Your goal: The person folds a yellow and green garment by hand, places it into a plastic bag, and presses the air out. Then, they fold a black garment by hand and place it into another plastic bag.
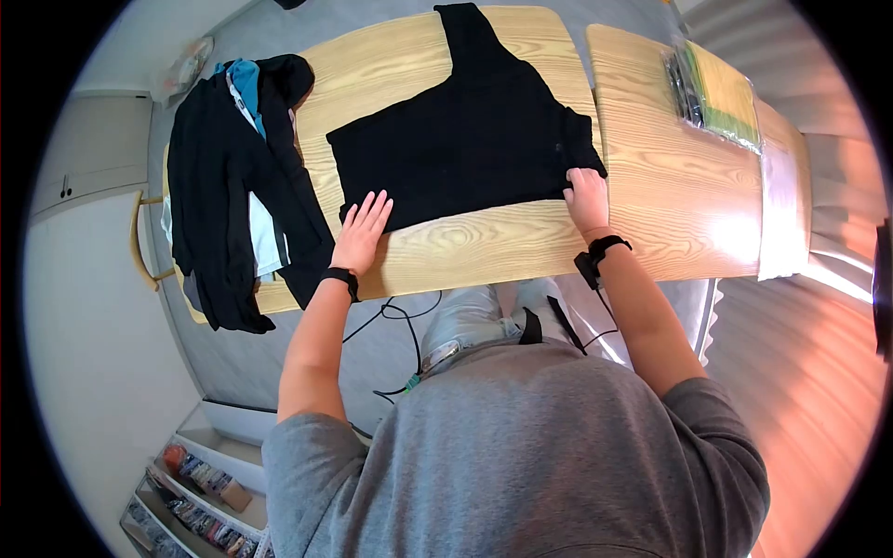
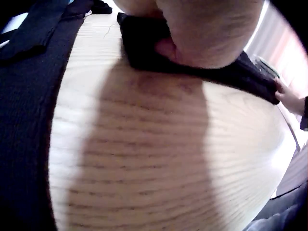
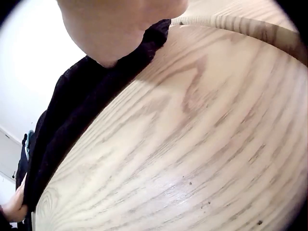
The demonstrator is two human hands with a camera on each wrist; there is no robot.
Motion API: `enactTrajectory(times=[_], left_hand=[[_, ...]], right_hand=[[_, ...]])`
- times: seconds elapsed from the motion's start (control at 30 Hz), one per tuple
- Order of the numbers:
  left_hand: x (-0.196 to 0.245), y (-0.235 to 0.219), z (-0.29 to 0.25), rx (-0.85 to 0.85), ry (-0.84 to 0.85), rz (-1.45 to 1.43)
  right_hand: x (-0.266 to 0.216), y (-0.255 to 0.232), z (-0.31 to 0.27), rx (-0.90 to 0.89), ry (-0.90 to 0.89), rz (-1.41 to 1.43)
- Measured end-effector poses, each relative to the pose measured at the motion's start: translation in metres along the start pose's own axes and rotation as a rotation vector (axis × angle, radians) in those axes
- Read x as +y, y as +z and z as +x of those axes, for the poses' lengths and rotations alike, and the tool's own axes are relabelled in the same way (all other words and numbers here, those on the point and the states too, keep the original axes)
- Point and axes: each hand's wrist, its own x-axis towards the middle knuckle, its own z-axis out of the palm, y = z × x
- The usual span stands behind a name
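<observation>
A black long-sleeved top (image 1: 465,139) lies flat on the wooden table (image 1: 437,246), one sleeve stretched toward the far edge. At its near left corner, my left hand (image 1: 366,228) rests with straight, slightly spread fingers on the cloth. My right hand (image 1: 586,200) pinches the near right corner, its fingers curled over the fabric. In the left wrist view the near edge of the top (image 2: 250,79) runs between both hands. The right wrist view shows the same edge of dark cloth (image 3: 82,106) passing under my right hand (image 3: 115,29); the fingertips are hidden there.
Left of the top lies a heap of dark clothes (image 1: 214,186) with teal and white pieces among them. A second table (image 1: 670,186) adjoins on the right, bearing plastic-wrapped packages (image 1: 721,93). Black cables (image 1: 405,316) hang below the near edge. Shelves (image 1: 214,474) stand at lower left.
</observation>
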Motion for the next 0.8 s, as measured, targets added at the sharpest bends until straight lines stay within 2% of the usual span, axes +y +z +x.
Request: enactTrajectory(times=[0.07, 0.13, 0.17, 0.23, 0.27, 0.33, 0.37, 0.43, 0.47, 0.53, 0.63, 0.8], left_hand=[[0.005, -0.018, 0.001, -0.015, -0.006, -0.118], [0.014, -0.043, 0.001, -0.027, -0.096, -0.333], [0.014, -0.042, 0.002, 0.045, -0.102, -0.393], [0.019, -0.035, 0.010, 0.137, -0.150, -0.396], [0.023, -0.029, 0.016, 0.192, -0.173, -0.408], [0.028, -0.016, 0.029, 0.206, -0.300, -0.266], [0.029, -0.008, 0.035, 0.208, -0.376, -0.228], [0.025, 0.003, 0.040, 0.189, -0.487, -0.218], [0.022, 0.006, 0.040, 0.168, -0.480, -0.204], [0.022, 0.012, 0.039, 0.172, -0.472, -0.184], [0.026, 0.010, 0.029, 0.177, -0.418, -0.222], [0.063, 0.008, -0.013, 0.120, -0.391, -0.301]], right_hand=[[-0.007, -0.008, -0.002, 0.004, 0.013, 0.039], [-0.020, -0.022, -0.001, 0.051, 0.096, 0.142], [-0.028, -0.027, 0.005, 0.055, 0.093, 0.138], [-0.049, -0.032, 0.012, 0.164, -0.058, 0.191], [-0.063, -0.025, 0.019, 0.111, -0.092, 0.195], [-0.097, -0.009, 0.028, -0.014, -0.077, -0.017], [-0.102, 0.002, 0.032, -0.008, -0.079, -0.130], [-0.097, 0.013, 0.036, -0.036, 0.028, -0.226], [-0.093, 0.017, 0.036, -0.062, 0.095, -0.252], [-0.084, 0.018, 0.033, -0.108, 0.090, -0.236], [-0.085, 0.013, 0.023, -0.080, 0.093, -0.146], [-0.091, -0.002, -0.039, -0.196, 0.148, -0.149]])
